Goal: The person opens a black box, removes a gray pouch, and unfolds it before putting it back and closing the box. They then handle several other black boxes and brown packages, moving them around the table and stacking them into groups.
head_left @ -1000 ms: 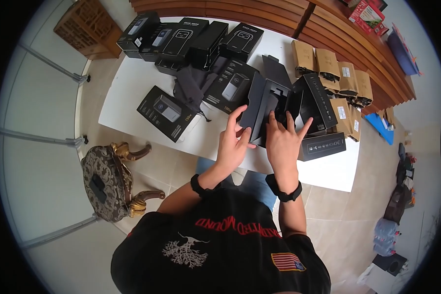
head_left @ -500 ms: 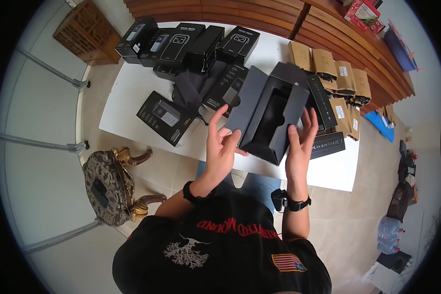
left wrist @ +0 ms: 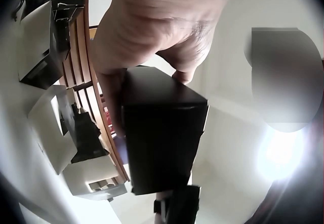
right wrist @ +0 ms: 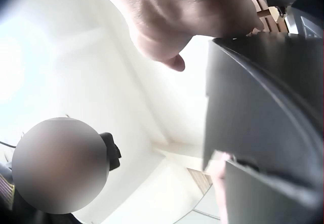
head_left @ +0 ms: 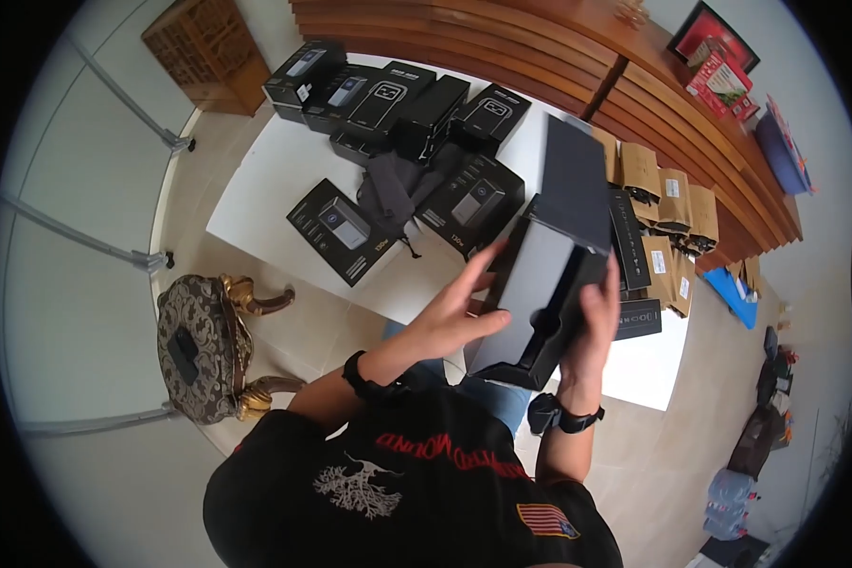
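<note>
A black cardboard box (head_left: 530,293) is held up over the table's front edge, tilted, its long flap (head_left: 576,180) standing away at the far end. A grey inner panel and a dark recess with a rounded notch show on its upper face. My left hand (head_left: 454,317) grips the box from the left, thumb on the near face and fingers round the side, as the left wrist view (left wrist: 164,148) also shows from below. My right hand (head_left: 592,331) lies along the right side, fingers against the box; in the right wrist view its thumb (right wrist: 176,63) stands apart from the card.
Several black printed boxes (head_left: 388,99) stand at the back left of the white table (head_left: 256,204). Two more printed boxes (head_left: 341,232) and dark cloth pouches (head_left: 388,185) lie in the middle. Brown paper packets (head_left: 672,194) line the right. A carved stool (head_left: 199,350) stands left.
The right hand has left the box's inside and come to its right side. The box has been lifted, turned and brought nearer the body, its flap now upright at the far end.
</note>
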Motion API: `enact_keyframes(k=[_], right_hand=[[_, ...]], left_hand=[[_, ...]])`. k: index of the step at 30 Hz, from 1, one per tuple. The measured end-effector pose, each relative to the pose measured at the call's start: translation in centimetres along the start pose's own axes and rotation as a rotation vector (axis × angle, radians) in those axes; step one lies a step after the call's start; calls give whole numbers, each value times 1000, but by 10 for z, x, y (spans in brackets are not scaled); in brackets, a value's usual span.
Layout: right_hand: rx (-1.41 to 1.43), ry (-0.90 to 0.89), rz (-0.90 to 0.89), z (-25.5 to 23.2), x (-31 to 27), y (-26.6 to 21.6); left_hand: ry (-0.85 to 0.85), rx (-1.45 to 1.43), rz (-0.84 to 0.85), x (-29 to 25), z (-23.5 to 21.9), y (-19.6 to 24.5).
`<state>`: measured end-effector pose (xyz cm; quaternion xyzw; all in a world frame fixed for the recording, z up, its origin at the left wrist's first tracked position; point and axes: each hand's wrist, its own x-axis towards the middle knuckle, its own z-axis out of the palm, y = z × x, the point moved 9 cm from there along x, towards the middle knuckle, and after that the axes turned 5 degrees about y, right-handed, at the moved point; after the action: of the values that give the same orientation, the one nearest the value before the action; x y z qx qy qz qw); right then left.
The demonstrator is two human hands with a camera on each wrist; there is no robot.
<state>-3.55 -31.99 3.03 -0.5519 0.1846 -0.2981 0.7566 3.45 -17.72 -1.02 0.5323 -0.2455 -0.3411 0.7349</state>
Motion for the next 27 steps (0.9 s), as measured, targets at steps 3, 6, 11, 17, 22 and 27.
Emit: enact_keyframes(k=[3, 6, 11, 17, 22, 27], right_hand=[[28, 33, -130, -14, 14, -15], [192, 70, -262, -23, 6, -15], [-172, -250, -343, -4, -16, 3], [-287, -205, -90, -14, -49, 57], [-411, -94, -251, -18, -49, 47], [-222, -91, -93, -21, -48, 53]], left_hand=[[-7, -61, -106, -2, 6, -20], [65, 50, 51, -1, 3, -11], [205, -47, 86, 3, -18, -3], [323, 57, 144, 4, -28, -8], [294, 527, 478, -1, -9, -4], [359, -19, 195, 2, -13, -17]])
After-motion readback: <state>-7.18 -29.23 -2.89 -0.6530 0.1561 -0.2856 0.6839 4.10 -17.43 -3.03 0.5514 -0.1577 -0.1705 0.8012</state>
